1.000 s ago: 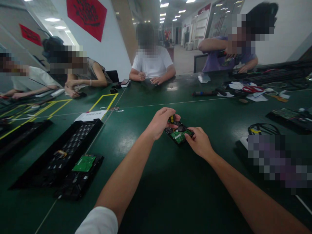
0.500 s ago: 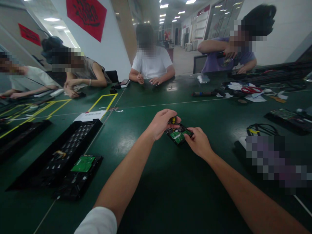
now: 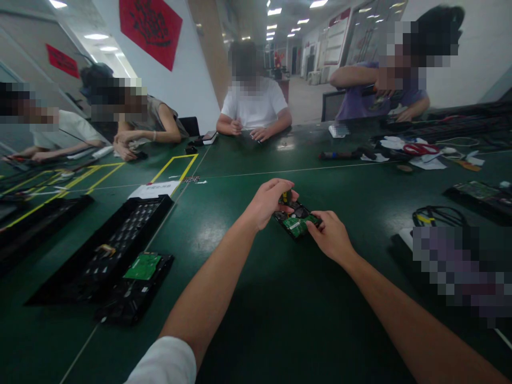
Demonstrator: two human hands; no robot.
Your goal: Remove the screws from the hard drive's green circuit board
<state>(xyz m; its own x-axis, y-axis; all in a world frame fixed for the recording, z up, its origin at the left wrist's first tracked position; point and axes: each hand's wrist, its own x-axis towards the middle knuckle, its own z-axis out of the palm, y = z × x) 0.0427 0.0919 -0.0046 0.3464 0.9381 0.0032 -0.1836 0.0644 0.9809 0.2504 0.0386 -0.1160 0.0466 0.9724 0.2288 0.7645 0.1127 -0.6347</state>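
In the middle of the head view lies a small black device with a green circuit board (image 3: 296, 226), at a slant over the green table. My right hand (image 3: 328, 232) grips its right edge, thumb on top near the board. My left hand (image 3: 270, 201) is over its far left part, fingers closed round a short black-and-yellow tool handle (image 3: 285, 198). The handle's lower end and any tip are hidden by the fingers, so its exact kind does not show.
A long black tray (image 3: 132, 234) stands at left, with a second black device with a green board (image 3: 143, 266) beside it. At right are coiled black cables (image 3: 440, 215) and another circuit-board unit (image 3: 480, 197). Several people sit across the table (image 3: 248, 277).
The whole view has shifted slightly, so things sit a little further right. My left fingers and the handle have turned slightly; both hands keep their hold.
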